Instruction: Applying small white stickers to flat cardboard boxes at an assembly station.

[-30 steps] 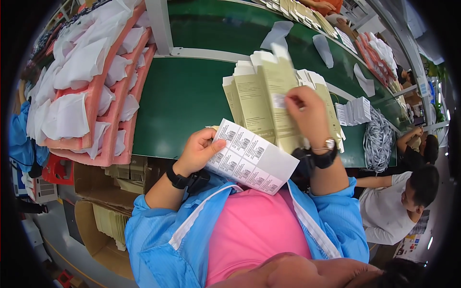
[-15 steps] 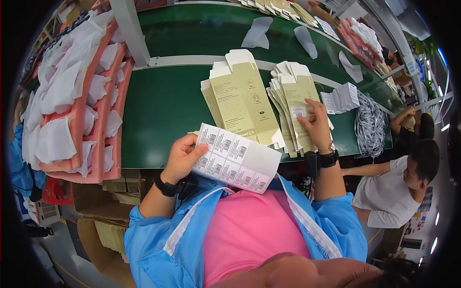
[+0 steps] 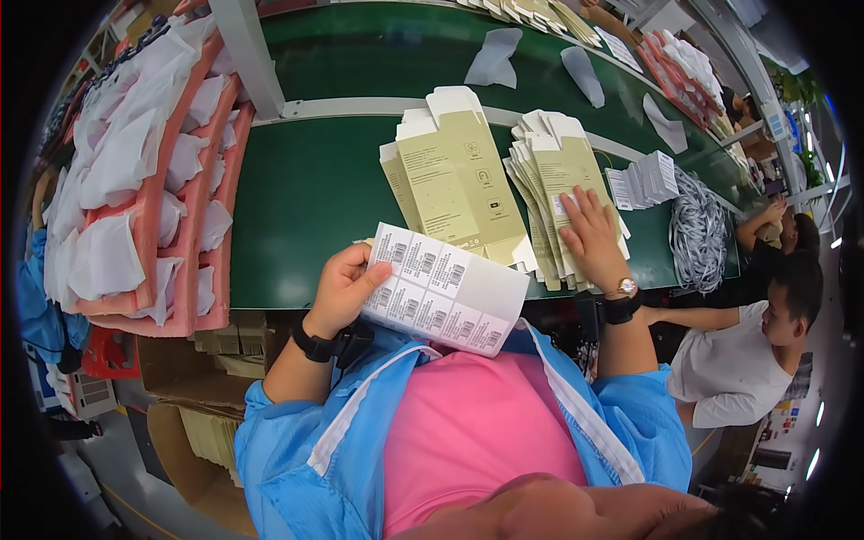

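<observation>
My left hand (image 3: 346, 290) pinches the left edge of a white sheet of barcode labels (image 3: 441, 297), thumb on top. Part of that sheet's upper right is bare backing. My right hand (image 3: 589, 232) lies flat, fingers stretched, on the top box of a stack of flattened olive-green cartons (image 3: 560, 166). A small white label (image 3: 560, 205) shows partly beside its fingertips. Left of this stack, a second pile of flat olive cartons (image 3: 441, 171) lies on the green table (image 3: 297, 198), its lower edge behind the label sheet.
Pink foam trays (image 3: 184, 261) holding white-wrapped items are piled at the left. Right of the cartons are a stack of white cards (image 3: 650, 180) and a bundle of grey-white cords (image 3: 699, 234). Cardboard boxes (image 3: 193, 450) stand below left. A person in white (image 3: 742, 360) is at the right.
My right hand has gone from fingertips at the label to lying flat on the carton, fingers straightened over much of the label. My left hand keeps its hold on the sheet.
</observation>
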Available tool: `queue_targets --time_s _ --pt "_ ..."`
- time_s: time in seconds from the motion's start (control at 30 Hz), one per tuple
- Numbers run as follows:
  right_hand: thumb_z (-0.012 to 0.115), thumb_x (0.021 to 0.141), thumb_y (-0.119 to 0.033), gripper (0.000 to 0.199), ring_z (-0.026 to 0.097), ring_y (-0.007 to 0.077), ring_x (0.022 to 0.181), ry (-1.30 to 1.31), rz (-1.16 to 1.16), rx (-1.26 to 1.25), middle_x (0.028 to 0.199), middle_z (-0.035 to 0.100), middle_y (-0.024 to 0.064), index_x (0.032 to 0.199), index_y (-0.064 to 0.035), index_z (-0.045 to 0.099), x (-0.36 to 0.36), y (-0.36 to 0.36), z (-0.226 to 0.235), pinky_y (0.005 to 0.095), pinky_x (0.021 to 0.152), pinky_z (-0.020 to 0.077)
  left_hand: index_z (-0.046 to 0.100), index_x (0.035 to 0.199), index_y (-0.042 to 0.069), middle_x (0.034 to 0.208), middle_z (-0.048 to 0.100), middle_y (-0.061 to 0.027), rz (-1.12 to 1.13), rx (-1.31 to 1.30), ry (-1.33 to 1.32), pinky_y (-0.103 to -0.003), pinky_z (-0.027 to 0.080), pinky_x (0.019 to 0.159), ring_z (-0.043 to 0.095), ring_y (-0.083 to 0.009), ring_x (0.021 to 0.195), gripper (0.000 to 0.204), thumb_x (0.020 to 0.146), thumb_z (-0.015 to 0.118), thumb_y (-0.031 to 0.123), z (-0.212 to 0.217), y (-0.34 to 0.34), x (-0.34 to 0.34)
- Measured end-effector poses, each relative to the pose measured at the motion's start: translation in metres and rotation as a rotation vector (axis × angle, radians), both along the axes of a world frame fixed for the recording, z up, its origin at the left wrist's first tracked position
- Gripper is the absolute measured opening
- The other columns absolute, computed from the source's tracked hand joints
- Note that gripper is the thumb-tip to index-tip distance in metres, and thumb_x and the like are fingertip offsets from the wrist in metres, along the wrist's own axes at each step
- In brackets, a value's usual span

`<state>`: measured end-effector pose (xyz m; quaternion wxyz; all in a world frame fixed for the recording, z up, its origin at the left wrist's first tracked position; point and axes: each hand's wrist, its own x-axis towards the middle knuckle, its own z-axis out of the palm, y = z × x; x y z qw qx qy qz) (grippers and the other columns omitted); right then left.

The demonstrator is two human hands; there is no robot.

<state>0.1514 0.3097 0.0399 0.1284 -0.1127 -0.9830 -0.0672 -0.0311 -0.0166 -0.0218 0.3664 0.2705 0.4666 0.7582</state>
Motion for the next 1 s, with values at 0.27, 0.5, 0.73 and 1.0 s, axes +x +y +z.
queue_targets --time_s 0.27,0.5,0.73,1.0 --pt "0.062 0.081 -0.010 0.038 0.052 0.0305 0.111 -0.005 0.402 -0.707 0.117 0.056 0.0128 0.118 -0.0076 0.054 -0.043 -0.084 0.069 0.0359 0.092 0.0412 0.055 0.097 -0.002 0.095 0.063 -0.0090 -0.041 -0.020 -0.004 -0.023 0.050 0.072 0.061 -0.0111 0.082 0.015 0.089 0.056 0.010 -0.001 -0.002 -0.002" --pt "0.062 0.081 -0.010 0.030 0.062 0.0251 0.087 -0.207 0.643 -0.842 0.097 0.064 0.0111 0.110 -0.0072 0.060 -0.088 -0.105 0.056 0.0316 0.076 0.0483 0.055 0.094 -0.002 0.092 0.063 -0.0091 -0.031 -0.001 0.001 -0.023 0.050 0.070 0.061 -0.0107 0.080 0.013 0.088 0.056 0.010 0.004 -0.003 -0.001" --pt "0.062 0.079 -0.009 0.017 0.063 0.0242 0.079 -0.163 0.710 -0.664 0.086 0.066 0.0081 0.096 -0.0080 0.065 -0.097 -0.101 0.049 0.0320 0.070 0.0498 0.057 0.099 -0.004 0.095 0.062 -0.0084 -0.059 0.009 -0.032 -0.023 0.050 0.072 0.060 -0.0104 0.082 0.017 0.089 0.056 0.009 0.004 -0.003 -0.002" --pt "0.062 0.080 -0.010 0.003 0.062 0.0236 0.084 -0.151 0.712 -0.626 0.089 0.063 0.0081 0.082 -0.0082 0.064 -0.094 -0.102 0.045 0.0322 0.073 0.0493 0.057 0.098 -0.004 0.095 0.061 -0.0077 -0.070 0.020 -0.001 -0.022 0.050 0.071 0.060 -0.0099 0.082 0.016 0.089 0.056 0.009 0.003 -0.002 -0.004"
